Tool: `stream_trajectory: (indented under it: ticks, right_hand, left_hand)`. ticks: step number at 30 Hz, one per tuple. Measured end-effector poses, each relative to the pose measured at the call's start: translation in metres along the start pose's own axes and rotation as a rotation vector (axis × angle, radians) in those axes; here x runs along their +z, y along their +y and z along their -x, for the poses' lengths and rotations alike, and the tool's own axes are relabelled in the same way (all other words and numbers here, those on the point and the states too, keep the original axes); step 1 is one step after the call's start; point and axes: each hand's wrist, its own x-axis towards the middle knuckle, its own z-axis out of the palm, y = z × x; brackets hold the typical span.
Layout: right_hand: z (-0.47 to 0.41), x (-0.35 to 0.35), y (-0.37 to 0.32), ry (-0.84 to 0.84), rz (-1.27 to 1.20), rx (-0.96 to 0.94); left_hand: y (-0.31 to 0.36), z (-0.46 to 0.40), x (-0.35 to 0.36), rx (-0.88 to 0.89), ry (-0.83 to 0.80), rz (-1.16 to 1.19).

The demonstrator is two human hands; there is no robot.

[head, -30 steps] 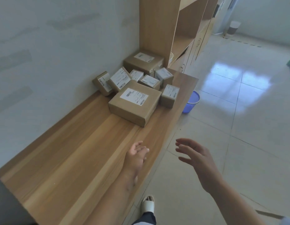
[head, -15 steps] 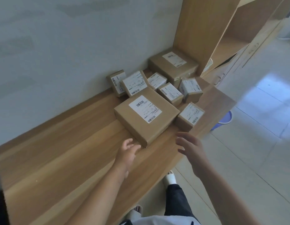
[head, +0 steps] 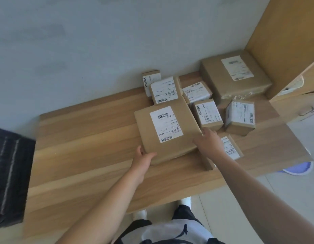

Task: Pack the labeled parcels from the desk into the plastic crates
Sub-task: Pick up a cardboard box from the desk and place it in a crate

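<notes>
The wooden surface [head: 82,147] carries every parcel in view, so as far as can be seen the packing has hardly started; a dark slatted thing at the left edge [head: 10,175] may be a crate, though that is not certain. A large parcel [head: 235,76] sits at the back against the cabinet [head: 284,41]. The big flat parcel [head: 167,132] lies nearest the person, and it looks to be the first one to go. Around it lie six smaller labeled boxes, among them one just right of it [head: 208,114] and one partly hidden under the right forearm [head: 230,147]. The left hand [head: 144,157] grips the flat parcel's near left corner, thumb on top. The right hand [head: 208,141] rests on its right edge, fingers [head: 204,133] reaching toward the far corner; whether they curl round the edge cannot be told. The parcel does not yet appear lifted.
</notes>
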Motion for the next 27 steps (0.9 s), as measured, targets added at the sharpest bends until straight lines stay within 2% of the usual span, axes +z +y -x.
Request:
stream_trajectory:
  ticks: [13, 19, 27]
  right_hand:
    - [-0.012, 0.000, -0.009, -0.130, -0.111, -0.007]
    - [0.014, 0.027, -0.029, -0.177, -0.149, -0.035]
    - [0.066, 0.102, -0.049, -0.304, -0.294, 0.035]
  left_hand:
    - [-0.005, 0.005, 0.011, 0.065, 0.061, 0.009]
    - [-0.018, 0.012, -0.039, 0.083, 0.088, -0.029]
    - [-0.056, 0.020, -0.132, 0.076, 0.150, -0.059]
